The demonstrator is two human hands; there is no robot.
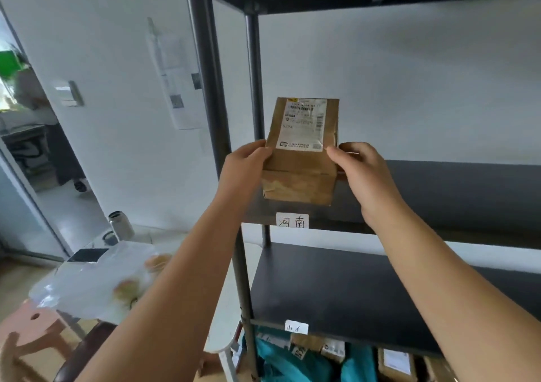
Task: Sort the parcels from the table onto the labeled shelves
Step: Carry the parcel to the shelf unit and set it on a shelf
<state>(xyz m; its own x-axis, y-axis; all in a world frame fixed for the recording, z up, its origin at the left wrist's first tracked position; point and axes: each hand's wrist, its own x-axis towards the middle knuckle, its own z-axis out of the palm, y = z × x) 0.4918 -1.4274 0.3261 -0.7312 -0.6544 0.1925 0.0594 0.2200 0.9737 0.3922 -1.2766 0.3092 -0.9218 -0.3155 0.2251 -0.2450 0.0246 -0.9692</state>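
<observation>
I hold a brown cardboard parcel (298,170) with a white shipping label on its upper face, in front of a black metal shelf unit. My left hand (244,167) grips its left edge and my right hand (366,173) grips its right edge. The parcel hovers at the front edge of the middle shelf (453,188), directly above a white handwritten label (292,220) on that shelf's front rail. The shelf below (351,288) carries another small white label (296,327) on its rail.
Several brown and teal parcels (316,352) lie under the lowest board. The black upright posts (210,88) stand left of the parcel. At the lower left a table (164,244) holds a clear plastic bag (96,279) and a metal bottle (120,225). A wooden stool (32,332) stands nearby.
</observation>
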